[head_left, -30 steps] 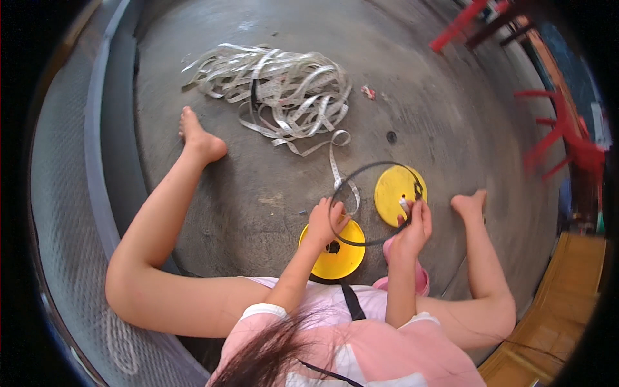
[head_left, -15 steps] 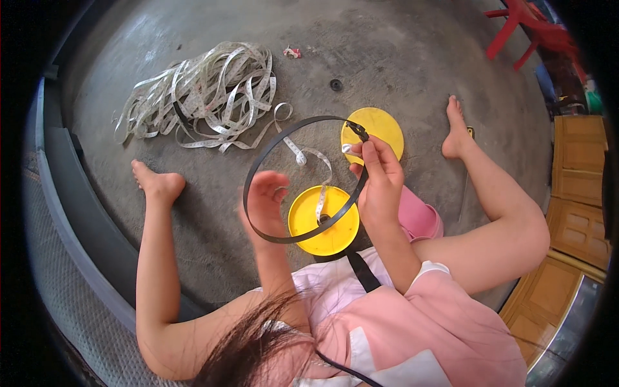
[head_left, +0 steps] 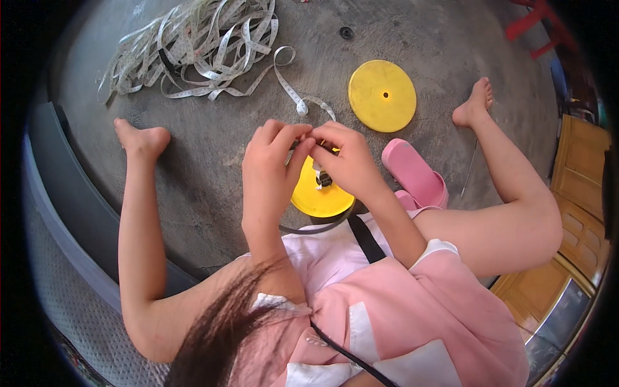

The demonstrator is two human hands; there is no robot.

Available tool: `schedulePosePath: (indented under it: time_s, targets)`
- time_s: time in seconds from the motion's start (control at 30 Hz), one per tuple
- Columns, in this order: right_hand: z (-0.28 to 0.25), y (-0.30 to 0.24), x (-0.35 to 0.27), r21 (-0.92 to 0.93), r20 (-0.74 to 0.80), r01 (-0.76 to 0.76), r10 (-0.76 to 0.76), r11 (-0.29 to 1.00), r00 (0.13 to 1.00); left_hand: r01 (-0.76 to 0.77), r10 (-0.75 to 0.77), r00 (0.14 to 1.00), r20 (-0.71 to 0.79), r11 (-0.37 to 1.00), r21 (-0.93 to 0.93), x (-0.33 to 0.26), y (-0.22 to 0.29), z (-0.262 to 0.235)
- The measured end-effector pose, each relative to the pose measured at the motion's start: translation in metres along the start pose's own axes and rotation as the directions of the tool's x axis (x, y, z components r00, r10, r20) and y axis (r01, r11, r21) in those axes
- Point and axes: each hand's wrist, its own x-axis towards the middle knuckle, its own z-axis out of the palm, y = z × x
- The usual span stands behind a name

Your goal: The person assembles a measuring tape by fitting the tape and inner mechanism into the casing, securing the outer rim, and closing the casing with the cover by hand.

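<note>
I sit on a concrete floor with my legs spread. My left hand and my right hand meet above a yellow disc that lies on the floor between my legs. Both pinch the end of a white measuring tape at a small dark hub on the disc. The tape runs back from my fingers to a loose tangled pile. A dark thin ring curves under the disc's near edge. A second yellow disc lies flat farther away to the right.
A pink slipper lies by my right knee. My left foot and right foot rest on the floor. A grey curb runs along the left. Wooden panels and red chair legs stand on the right.
The dark ring held up in both hands has come down to the floor around the near disc. My hands have closed together over the disc's hub. The view has tilted downward.
</note>
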Motion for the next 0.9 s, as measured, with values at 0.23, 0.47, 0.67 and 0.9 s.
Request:
schedulePosePath:
  time_s: [0.23,0.47,0.67,0.9]
  targets:
    - [-0.009,-0.001,0.008,0.116,-0.016,-0.057,0.059,0.992,0.998,-0.036,0.036,0.997,-0.070,0.999,-0.001,-0.005,-0.004,-0.019]
    - [-0.015,-0.004,0.004,0.208,0.035,-0.168,0.164,0.964,0.986,0.140,-0.147,0.989,-0.035,0.979,-0.151,-0.007,0.003,-0.022]
    - [-0.014,-0.007,0.004,0.176,0.080,-0.124,0.111,0.977,0.991,0.076,-0.080,0.994,-0.079,0.996,-0.050,-0.004,0.002,-0.017]
    - [-0.025,0.037,0.012,-0.323,0.022,0.101,-0.099,0.941,0.995,0.150,-0.148,0.983,-0.109,0.989,0.007,-0.017,0.001,-0.046]
